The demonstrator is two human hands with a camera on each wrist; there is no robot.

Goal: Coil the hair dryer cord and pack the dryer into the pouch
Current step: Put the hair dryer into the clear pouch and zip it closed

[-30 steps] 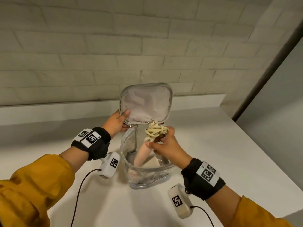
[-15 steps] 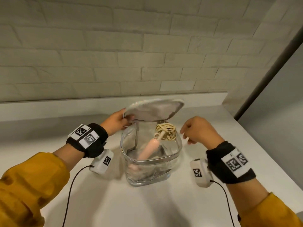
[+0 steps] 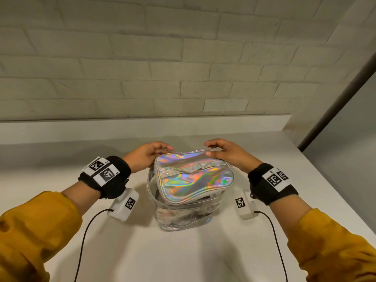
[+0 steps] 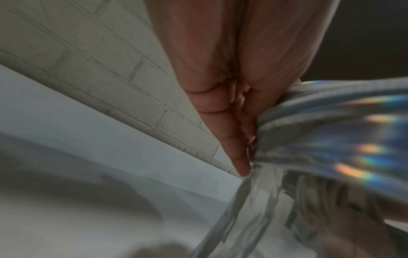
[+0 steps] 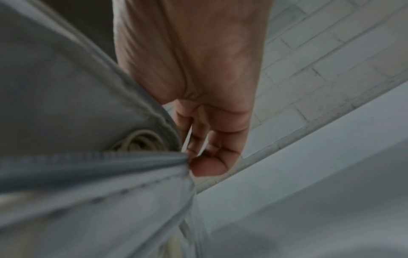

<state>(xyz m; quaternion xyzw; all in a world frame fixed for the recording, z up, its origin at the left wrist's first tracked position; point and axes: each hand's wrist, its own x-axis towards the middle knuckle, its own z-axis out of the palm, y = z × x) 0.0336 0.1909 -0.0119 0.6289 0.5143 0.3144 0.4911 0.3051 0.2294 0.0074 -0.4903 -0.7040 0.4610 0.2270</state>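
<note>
The pouch [image 3: 183, 216] has clear walls and stands upright mid-table, with its holographic lid [image 3: 193, 176] folded down over the top. My left hand [image 3: 160, 152] holds the lid's back left corner and my right hand [image 3: 210, 148] the back right corner, thumb on top and fingers behind the rim. The left wrist view has my fingers [image 4: 232, 139] running down along the lid [image 4: 342, 131]; the cream cord coil [image 4: 313, 195] shows blurred beneath it. In the right wrist view the cord coil [image 5: 139, 143] peeks out between lid [image 5: 66, 96] and zipper rim [image 5: 88, 158]. The dryer body is hidden.
The white table [image 3: 183, 257] meets a low ledge [image 3: 81, 129] below a pale brick wall [image 3: 183, 68]. The table's right edge [image 3: 335, 192] drops off beside a dark post [image 3: 335, 102]. Black wrist-camera cables [image 3: 83, 237] trail over the table toward me.
The lid has swung down from upright onto the pouch, covering dryer and cord. My right hand let go of the coil, drew out to the right, then came onto the lid's back right corner.
</note>
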